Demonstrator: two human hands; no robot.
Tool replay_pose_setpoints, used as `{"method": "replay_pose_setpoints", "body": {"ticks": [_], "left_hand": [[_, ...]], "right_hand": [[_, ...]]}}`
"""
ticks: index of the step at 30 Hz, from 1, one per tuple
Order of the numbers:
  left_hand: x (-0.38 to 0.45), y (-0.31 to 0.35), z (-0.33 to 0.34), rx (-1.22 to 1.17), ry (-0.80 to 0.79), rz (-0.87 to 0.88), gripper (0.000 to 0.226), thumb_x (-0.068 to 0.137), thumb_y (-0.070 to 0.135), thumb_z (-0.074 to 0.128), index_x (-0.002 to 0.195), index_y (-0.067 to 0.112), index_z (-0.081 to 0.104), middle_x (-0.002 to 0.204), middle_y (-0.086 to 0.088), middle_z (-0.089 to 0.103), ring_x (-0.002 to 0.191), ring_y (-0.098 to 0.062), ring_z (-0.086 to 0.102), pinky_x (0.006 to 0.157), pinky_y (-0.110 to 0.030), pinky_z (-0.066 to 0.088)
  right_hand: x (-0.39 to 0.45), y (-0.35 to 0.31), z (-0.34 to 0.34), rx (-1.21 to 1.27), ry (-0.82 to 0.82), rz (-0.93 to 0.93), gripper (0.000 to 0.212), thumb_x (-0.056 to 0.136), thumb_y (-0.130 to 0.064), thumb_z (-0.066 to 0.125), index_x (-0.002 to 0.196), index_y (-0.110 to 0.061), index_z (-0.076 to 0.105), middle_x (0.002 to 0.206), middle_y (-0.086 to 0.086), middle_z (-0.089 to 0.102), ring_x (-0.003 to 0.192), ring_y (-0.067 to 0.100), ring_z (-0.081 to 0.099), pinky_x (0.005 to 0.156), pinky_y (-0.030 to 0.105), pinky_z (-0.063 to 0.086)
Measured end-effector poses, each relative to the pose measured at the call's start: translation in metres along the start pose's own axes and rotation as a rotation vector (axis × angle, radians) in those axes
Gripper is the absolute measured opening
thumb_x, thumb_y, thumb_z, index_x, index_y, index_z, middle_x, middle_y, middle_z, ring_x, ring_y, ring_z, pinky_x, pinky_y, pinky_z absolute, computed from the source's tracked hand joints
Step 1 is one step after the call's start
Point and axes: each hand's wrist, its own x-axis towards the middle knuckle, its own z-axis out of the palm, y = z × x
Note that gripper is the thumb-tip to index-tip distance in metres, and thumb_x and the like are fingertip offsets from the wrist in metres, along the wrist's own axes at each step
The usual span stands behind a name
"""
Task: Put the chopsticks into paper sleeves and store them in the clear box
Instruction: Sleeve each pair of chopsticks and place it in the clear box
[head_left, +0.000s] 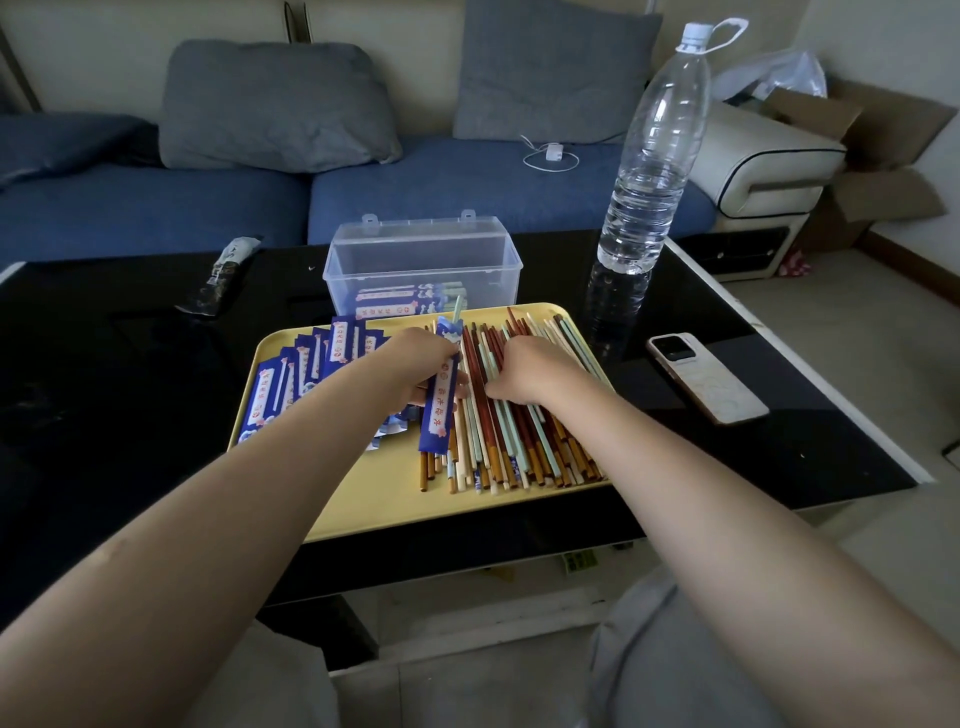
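A yellow tray (379, 499) lies on the black table. Loose chopsticks (519, 441) in brown, red, white and pale green are heaped on its right half. Empty blue paper sleeves (306, 364) are fanned out on its left half. My left hand (415, 364) grips a blue sleeve (441, 410) with a pale green chopstick tip sticking out of its far end. My right hand (530, 374) rests on the chopstick pile, fingers curled down among the sticks; whether it pinches one is hidden. Behind the tray stands the clear box (421, 260), lid open, with a few sleeved chopsticks at its bottom.
A tall plastic water bottle (654, 156) stands right of the box. A white phone (706, 376) lies to the right of the tray. A dark packet (223, 275) lies at the far left of the table. A blue sofa with grey cushions is behind.
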Motion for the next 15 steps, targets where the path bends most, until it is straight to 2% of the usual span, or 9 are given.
{"method": "replay_pose_setpoints", "body": {"ticks": [3, 8, 13, 15], "left_hand": [[0.001, 0.0, -0.001, 0.011, -0.001, -0.003, 0.021, 0.101, 0.016, 0.051, 0.115, 0.003, 0.057, 0.105, -0.019, 0.073, 0.093, -0.031, 0.073, 0.071, -0.037, 0.059], [0.0, 0.0, -0.001, 0.022, -0.009, 0.002, 0.023, 0.101, 0.018, 0.051, 0.119, 0.003, 0.057, 0.107, -0.018, 0.073, 0.095, -0.031, 0.073, 0.071, -0.036, 0.058], [0.001, -0.001, -0.002, 0.038, -0.001, 0.006, 0.024, 0.102, 0.019, 0.051, 0.119, 0.004, 0.057, 0.108, -0.018, 0.072, 0.095, -0.031, 0.072, 0.075, -0.037, 0.057], [0.001, -0.001, -0.002, 0.037, 0.003, 0.006, 0.024, 0.101, 0.018, 0.052, 0.12, 0.004, 0.056, 0.108, -0.017, 0.072, 0.095, -0.031, 0.072, 0.077, -0.039, 0.058]], "right_hand": [[0.001, -0.007, 0.004, -0.047, 0.013, 0.018, 0.03, 0.093, -0.033, 0.065, 0.115, -0.013, 0.061, 0.094, 0.002, 0.057, 0.098, 0.024, 0.063, 0.086, 0.034, 0.054], [0.002, -0.012, 0.006, -0.03, 0.018, 0.063, 0.031, 0.093, -0.032, 0.066, 0.117, -0.013, 0.062, 0.098, 0.004, 0.058, 0.101, 0.025, 0.064, 0.088, 0.035, 0.054], [-0.001, -0.013, 0.011, -0.031, 0.08, 0.059, 0.022, 0.094, -0.036, 0.065, 0.1, -0.016, 0.058, 0.08, 0.0, 0.052, 0.088, 0.022, 0.06, 0.075, 0.031, 0.049], [-0.002, -0.014, 0.01, -0.036, 0.086, 0.058, 0.024, 0.094, -0.036, 0.066, 0.103, -0.015, 0.06, 0.084, 0.0, 0.054, 0.089, 0.022, 0.061, 0.075, 0.03, 0.049]]}}
